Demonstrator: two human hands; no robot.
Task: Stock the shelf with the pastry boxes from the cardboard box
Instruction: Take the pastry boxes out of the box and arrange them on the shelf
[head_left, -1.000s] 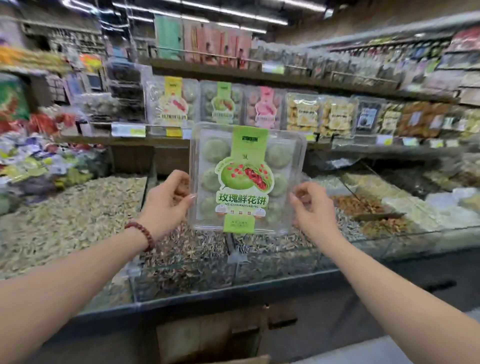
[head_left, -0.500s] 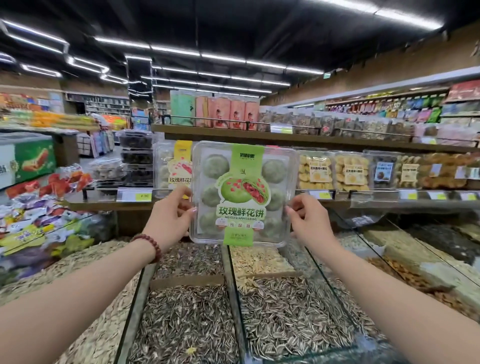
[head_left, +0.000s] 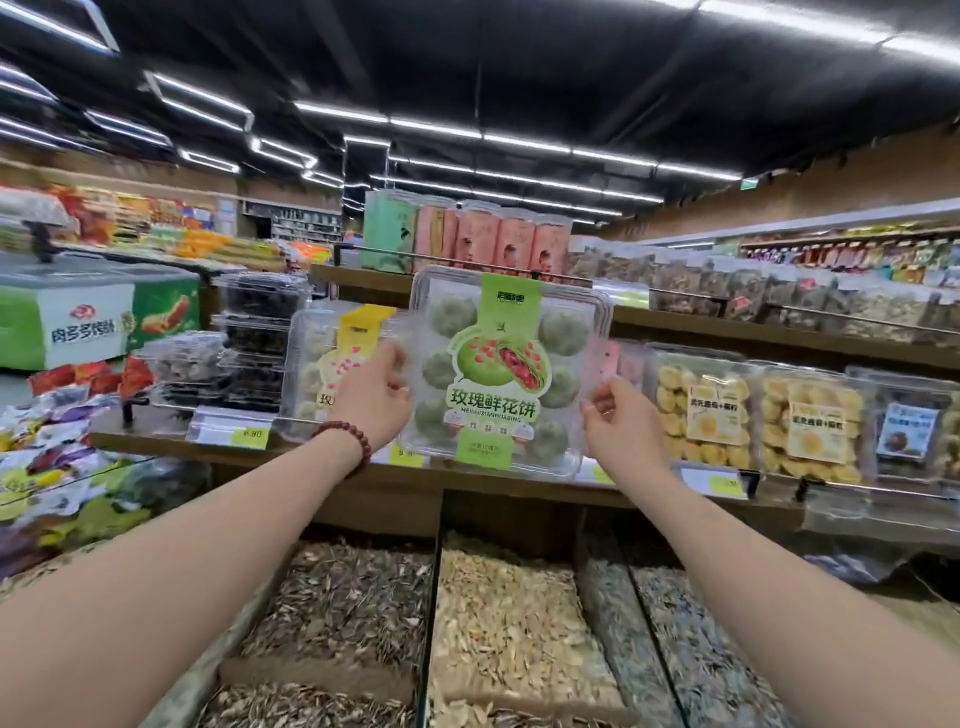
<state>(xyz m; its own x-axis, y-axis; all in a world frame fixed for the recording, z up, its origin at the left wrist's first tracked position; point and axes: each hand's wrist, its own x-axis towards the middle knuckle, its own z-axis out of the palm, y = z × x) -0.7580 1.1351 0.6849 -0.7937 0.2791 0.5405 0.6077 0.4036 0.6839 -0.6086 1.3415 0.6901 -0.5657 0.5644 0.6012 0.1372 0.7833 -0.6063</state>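
I hold a clear plastic pastry box with a green label upright in front of the wooden shelf. My left hand, with a red bead bracelet on its wrist, grips the box's left edge. My right hand grips its lower right edge. The box's bottom edge is right at the shelf board. Just behind and to the left stands a pastry box with a yellow label, partly hidden by my left hand. The cardboard box is out of view.
Clear boxes of yellow cookies stand on the shelf to the right, dark stacked boxes to the left. An upper shelf carries pink and green packs. Open bins of sunflower seeds lie below my arms. A green freezer stands far left.
Both hands carried the green-label box up and forward to the shelf, beside the yellow-label box. My view has tilted upward toward the ceiling.
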